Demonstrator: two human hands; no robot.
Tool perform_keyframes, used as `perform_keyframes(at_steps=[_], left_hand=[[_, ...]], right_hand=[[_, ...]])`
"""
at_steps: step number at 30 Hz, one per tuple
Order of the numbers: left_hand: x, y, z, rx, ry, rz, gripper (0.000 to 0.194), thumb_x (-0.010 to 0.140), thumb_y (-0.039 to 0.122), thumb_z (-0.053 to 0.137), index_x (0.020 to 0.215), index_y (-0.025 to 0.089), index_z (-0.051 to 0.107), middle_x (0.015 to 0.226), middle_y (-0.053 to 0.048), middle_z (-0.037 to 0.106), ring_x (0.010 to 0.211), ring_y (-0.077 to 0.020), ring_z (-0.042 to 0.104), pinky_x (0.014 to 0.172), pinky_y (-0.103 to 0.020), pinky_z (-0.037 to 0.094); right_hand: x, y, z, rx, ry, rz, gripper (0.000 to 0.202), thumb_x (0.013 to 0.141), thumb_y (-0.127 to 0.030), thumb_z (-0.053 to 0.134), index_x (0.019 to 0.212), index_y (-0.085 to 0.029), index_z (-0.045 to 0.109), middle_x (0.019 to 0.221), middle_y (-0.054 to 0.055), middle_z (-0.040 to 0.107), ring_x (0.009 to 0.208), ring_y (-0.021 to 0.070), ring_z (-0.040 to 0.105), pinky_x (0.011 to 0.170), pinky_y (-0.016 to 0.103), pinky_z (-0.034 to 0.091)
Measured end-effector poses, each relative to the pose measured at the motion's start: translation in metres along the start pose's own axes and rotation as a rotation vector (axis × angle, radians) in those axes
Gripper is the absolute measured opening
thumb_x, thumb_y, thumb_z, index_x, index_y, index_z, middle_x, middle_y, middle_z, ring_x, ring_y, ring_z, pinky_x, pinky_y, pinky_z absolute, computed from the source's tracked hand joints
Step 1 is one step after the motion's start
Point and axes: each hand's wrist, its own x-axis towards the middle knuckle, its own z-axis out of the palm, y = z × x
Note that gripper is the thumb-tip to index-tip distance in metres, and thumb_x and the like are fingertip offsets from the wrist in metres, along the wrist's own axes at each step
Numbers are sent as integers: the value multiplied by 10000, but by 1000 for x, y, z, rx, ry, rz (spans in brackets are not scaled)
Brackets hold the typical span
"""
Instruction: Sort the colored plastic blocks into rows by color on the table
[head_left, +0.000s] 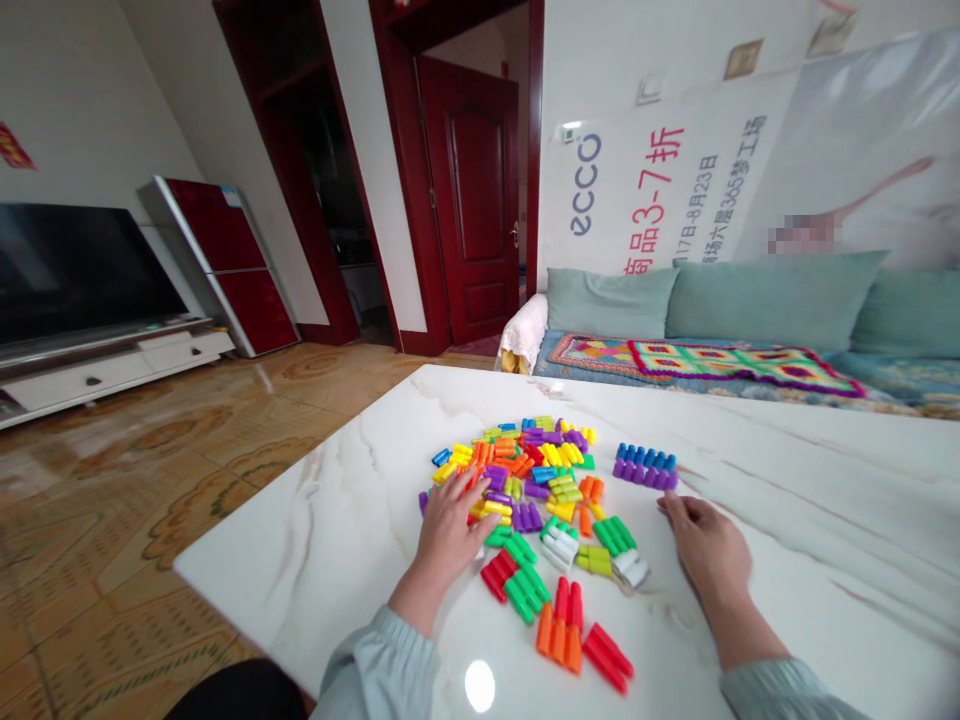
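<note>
My left hand (pixel 452 525) reaches over the left side of a loose heap of plastic toy building blocks (pixel 564 489), fingers spread and touching or just above them. Blocks under the fingers are partly hidden. My right hand (pixel 709 548) is closed, fingers curled, beside a joined row of blue and purple blocks (pixel 645 467). Its fingertips are at the row's near right corner, with no block visible between them. Nearer to me lie joined red and green blocks (pixel 517 583), orange and red blocks (pixel 560 630), a red pair (pixel 608 658) and white blocks (pixel 630 568).
Everything lies on a white marbled table (pixel 337 540) whose left edge drops to a tiled floor (pixel 150 490). Behind it stands a sofa with green cushions (pixel 772 300). A television (pixel 82 270), a red fridge (pixel 225 265) and a red door (pixel 480 190) are farther back.
</note>
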Motion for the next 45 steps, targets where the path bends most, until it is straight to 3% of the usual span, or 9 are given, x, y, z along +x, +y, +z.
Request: perform_keyframes(at_steps=[6, 12, 20, 24, 28, 30, 34, 39, 45], left_hand=[[33, -8, -12, -37, 156, -117, 324, 900, 207, 547, 1199, 214, 669, 1254, -94, 644, 1179, -241, 590, 1050, -387, 465], [88, -37, -20, 39, -20, -296, 469, 822, 22, 540, 1268, 142, 618, 1261, -135, 647, 1193, -232, 590, 1050, -336, 441], [102, -48, -16, -12, -155, -254, 360, 645, -2, 683, 908, 229, 762, 1011, -66, 706, 1056, -251, 644, 962, -324, 457], [102, -52, -26, -115, -76, -272, 187, 612, 28, 716, 691, 198, 711, 849, -41, 680, 937, -223, 657, 895, -303, 481], [92, -33, -22, -296, 74, -285, 136, 798, 235, 653, 919, 193, 699, 947, -51, 701, 902, -193, 658, 795, -284, 526], [81, -14, -13, -507, 117, -316, 294, 876, 397, 569, 1051, 180, 661, 978, -65, 708, 826, -182, 675, 679, -271, 548], [60, 21, 6, -1196, 160, -438, 512, 745, 555, 700, 1056, 154, 638, 888, -65, 707, 662, -171, 674, 571, -276, 547], [38, 21, 14, -870, 302, -340, 359, 763, 445, 707, 980, 160, 683, 911, -74, 734, 815, -197, 698, 706, -284, 565], [30, 23, 18, -586, 222, -157, 210, 830, 267, 630, 1006, 194, 718, 920, -52, 753, 799, -184, 702, 725, -279, 568]], right_hand=[[0, -1, 0, -30, -21, 9, 520, 869, -586, 360, 943, -254, 753, 946, 99, 732, 883, 283, 619, 623, 304, 359], [-1, -5, -2, -52, -32, 13, 508, 888, -567, 366, 961, -249, 755, 963, 103, 733, 892, 281, 625, 629, 305, 361], [-1, -5, -2, -55, -21, -4, 513, 886, -564, 368, 957, -246, 764, 944, 112, 733, 852, 274, 629, 608, 298, 348], [-1, -4, -1, -47, -11, -14, 498, 889, -549, 378, 943, -242, 766, 934, 111, 735, 839, 269, 632, 604, 294, 346], [-4, -8, -3, -23, 5, -16, 474, 898, -513, 392, 934, -223, 766, 931, 116, 740, 848, 265, 638, 613, 289, 351], [-6, -10, -4, -11, 15, -11, 467, 901, -501, 394, 943, -218, 764, 942, 116, 742, 865, 264, 639, 617, 286, 352], [-7, -11, -6, -1, 27, -1, 460, 901, -487, 401, 940, -209, 764, 950, 115, 745, 870, 259, 639, 618, 282, 354], [-6, -9, -5, -15, 13, -29, 480, 909, -504, 386, 919, -217, 771, 913, 107, 747, 818, 249, 642, 594, 282, 347], [-6, -7, -3, -42, 33, -45, 473, 895, -509, 405, 928, -217, 776, 878, 112, 744, 784, 247, 637, 581, 281, 343]])
